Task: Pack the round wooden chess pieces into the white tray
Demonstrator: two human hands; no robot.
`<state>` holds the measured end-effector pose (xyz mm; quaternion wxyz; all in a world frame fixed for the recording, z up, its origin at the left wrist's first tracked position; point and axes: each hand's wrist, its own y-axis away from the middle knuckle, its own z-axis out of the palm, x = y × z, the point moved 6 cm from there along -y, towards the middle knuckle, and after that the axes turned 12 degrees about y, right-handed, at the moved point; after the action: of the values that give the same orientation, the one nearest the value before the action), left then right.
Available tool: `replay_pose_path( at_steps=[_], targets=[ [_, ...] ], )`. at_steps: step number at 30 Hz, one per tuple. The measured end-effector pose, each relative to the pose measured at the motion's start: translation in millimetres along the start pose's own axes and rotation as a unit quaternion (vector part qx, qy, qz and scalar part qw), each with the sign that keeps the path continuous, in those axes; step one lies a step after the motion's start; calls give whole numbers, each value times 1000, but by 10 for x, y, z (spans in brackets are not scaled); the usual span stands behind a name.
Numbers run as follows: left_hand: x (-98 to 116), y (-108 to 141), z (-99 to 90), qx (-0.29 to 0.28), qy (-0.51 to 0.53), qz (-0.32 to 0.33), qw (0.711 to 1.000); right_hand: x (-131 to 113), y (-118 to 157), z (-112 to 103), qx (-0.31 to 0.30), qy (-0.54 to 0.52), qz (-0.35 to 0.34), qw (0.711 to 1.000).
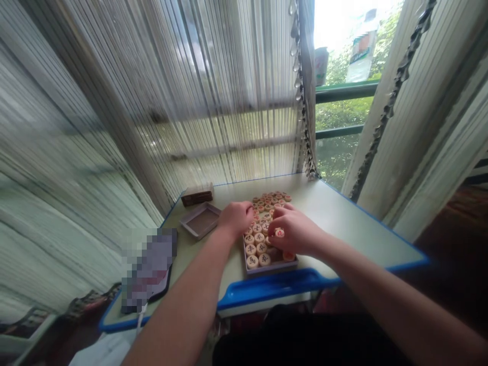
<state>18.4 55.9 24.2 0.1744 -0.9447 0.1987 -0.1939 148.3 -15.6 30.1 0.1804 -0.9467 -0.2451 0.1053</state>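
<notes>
A shallow box near the table's front edge holds rows of round Chinese chess pieces, dark characters on the left side and at least one red-marked piece at the front right. My right hand is over the box's right side, its thumb and fingers closed around a red-marked Chinese chess piece. At the box's left edge, my left hand has its fingers curled inward; whatever they hold is hidden. Behind both hands, several loose Chinese chess pieces lie in a cluster on the table.
Left of the box lies an open box lid, with a small brown box behind it. A phone-like device with a white cable rests on the table's left side. String curtains hang behind.
</notes>
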Motion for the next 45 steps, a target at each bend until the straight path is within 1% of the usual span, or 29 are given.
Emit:
replay_pose_path(
  at_steps=[3, 7, 11, 16, 22, 27, 30, 36, 42, 45],
  targets=[
    [5, 5, 0, -1, 3, 0, 1000, -7, -21, 96, -44, 6, 0, 999],
    [42, 11, -12, -4, 4, 1, 1000, 5, -40, 151, -61, 17, -6, 998],
    [54, 15, -18, -13, 3, -4, 1000, 23, -59, 177, -60, 20, -3, 998],
    [57, 21, -28, -11, 10, 2, 1000, 40, -54, 177, -43, 3, -4, 999],
    [60, 18, -22, -20, 13, -8, 1000, 121, -47, 147, -32, -1, 29, 999],
    [60, 22, -20, -14, 4, -8, 1000, 41, -47, 168, -38, 25, 5, 999],
    [61, 20, -20, -9, 2, -4, 1000, 12, -46, 168, -33, 33, 2, 999],
    [59, 6, -14, -6, 4, 6, 1000, 22, -47, 167, -36, 37, -5, 999],
    [66, 16, -24, -21, 14, -11, 1000, 35, -45, 186, -36, 36, -1, 999],
    [84, 20, -33, -23, 15, -8, 1000, 22, -47, 175, -37, 42, -3, 998]
  ],
)
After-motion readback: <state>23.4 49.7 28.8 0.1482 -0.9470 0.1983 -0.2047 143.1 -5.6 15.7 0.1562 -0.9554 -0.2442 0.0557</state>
